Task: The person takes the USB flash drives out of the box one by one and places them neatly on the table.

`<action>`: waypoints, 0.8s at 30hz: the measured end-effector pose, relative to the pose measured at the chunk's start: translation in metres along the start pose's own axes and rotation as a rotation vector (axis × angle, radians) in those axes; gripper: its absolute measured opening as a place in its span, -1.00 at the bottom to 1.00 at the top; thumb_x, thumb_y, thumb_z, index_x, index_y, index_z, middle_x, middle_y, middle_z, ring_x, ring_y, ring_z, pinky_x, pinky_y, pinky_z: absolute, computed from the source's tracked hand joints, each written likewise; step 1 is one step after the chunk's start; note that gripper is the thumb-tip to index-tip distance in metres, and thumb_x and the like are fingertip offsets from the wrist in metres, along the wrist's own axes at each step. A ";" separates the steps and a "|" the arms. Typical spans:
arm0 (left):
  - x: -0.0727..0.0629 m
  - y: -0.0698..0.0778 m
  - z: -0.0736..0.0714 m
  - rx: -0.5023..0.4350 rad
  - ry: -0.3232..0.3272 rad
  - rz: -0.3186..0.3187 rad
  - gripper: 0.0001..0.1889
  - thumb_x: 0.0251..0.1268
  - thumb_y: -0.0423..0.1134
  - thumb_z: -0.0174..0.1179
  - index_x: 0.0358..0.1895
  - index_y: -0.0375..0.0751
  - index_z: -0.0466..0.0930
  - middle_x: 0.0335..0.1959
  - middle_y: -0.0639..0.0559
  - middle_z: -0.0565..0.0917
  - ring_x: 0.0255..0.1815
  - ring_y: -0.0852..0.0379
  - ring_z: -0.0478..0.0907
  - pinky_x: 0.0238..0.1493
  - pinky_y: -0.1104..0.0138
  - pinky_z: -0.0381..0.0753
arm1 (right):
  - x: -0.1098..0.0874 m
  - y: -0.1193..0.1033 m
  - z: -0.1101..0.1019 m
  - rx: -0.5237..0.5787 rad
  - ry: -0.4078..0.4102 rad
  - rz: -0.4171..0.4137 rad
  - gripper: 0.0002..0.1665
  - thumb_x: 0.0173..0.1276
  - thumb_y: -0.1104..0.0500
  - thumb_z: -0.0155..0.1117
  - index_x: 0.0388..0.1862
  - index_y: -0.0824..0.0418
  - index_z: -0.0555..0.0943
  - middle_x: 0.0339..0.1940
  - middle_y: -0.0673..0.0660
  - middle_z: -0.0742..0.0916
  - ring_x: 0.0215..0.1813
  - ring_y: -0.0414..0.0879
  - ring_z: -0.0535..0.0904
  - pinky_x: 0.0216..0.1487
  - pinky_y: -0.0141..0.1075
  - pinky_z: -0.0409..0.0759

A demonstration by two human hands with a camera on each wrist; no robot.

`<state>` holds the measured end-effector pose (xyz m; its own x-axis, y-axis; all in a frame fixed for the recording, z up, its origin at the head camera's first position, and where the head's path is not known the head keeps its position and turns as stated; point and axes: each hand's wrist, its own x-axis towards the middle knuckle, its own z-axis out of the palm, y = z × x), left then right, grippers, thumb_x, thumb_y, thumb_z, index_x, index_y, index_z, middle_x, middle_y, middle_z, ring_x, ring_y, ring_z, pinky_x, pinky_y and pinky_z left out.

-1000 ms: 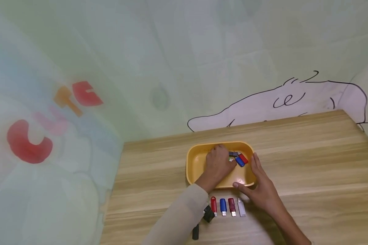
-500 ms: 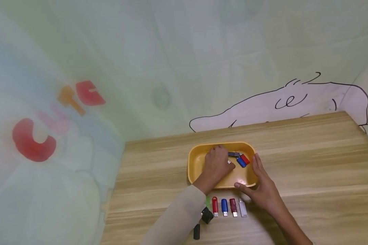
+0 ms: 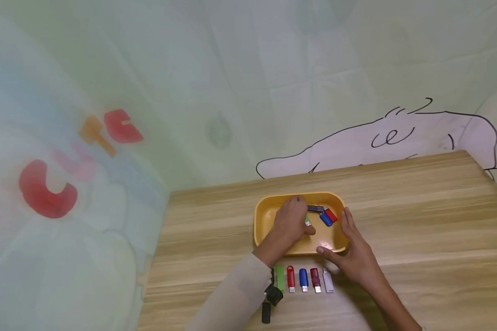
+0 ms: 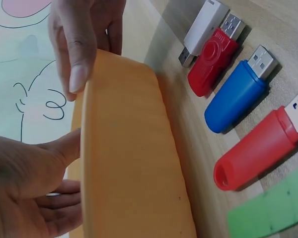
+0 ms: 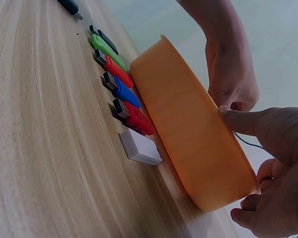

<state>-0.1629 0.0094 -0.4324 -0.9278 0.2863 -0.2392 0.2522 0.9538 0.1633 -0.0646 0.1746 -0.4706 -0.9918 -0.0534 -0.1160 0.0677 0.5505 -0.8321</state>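
Yellow tray, one, on the wooden table; oblong. From either wrist its inside is screened by its own wall.

Right hand, bare: clamped on the tray's near right corner, thumb over the front rim, fingers along the right end.

Left hand, bare, apart from the other: down inside the tray, back upward, fingers curled and mostly out of my sight. A loose green stick shows between fingers and thumb, plug visible, remainder covered; whether pinched or merely hidden, I cannot tell.

Also in the tray, beside that hand: blue stick and red stick, side by side; dark grey piece, left end hidden behind the knuckles, count uncertain.

Row on the table, just before the tray: white stick, plug trayward; dark red stick, second blue stick, second red stick, plugs away from it; second green stick; dark stick, nearly lost behind the sleeve from overhead.

Apart from the row: black stick, cut off in the right-wrist view.
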 end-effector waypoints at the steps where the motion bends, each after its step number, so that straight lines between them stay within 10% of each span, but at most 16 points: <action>1: -0.001 -0.001 -0.001 -0.013 -0.004 0.007 -0.25 0.10 0.06 0.64 0.28 -0.28 0.57 0.01 -0.04 0.67 -0.13 0.13 0.53 -0.02 0.36 0.73 | 0.000 0.000 0.000 0.001 -0.001 0.004 0.44 0.24 -0.14 0.64 0.77 0.25 -0.11 0.83 0.15 -0.11 0.75 0.41 -0.07 0.62 0.34 0.11; 10: -0.017 -0.017 -0.013 -0.181 -0.023 0.050 -0.30 0.08 -0.15 0.65 0.29 -0.20 0.55 0.09 -0.01 0.64 -0.05 0.12 0.53 0.10 0.34 0.72 | 0.000 0.000 -0.001 -0.010 0.003 0.008 0.44 0.24 -0.17 0.64 0.77 0.25 -0.10 0.83 0.15 -0.10 0.75 0.40 -0.06 0.62 0.34 0.11; 24: -0.044 -0.036 -0.026 -0.141 0.046 0.156 -0.32 0.06 -0.19 0.61 0.29 -0.21 0.58 0.16 -0.05 0.66 0.01 0.10 0.55 0.16 0.33 0.71 | 0.000 -0.002 0.001 -0.008 -0.003 0.017 0.43 0.26 -0.12 0.64 0.76 0.25 -0.12 0.83 0.14 -0.12 0.76 0.39 -0.10 0.63 0.34 0.08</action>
<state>-0.1382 -0.0403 -0.4024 -0.8928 0.4221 -0.1573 0.3559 0.8750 0.3283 -0.0649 0.1730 -0.4698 -0.9902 -0.0470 -0.1317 0.0833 0.5583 -0.8254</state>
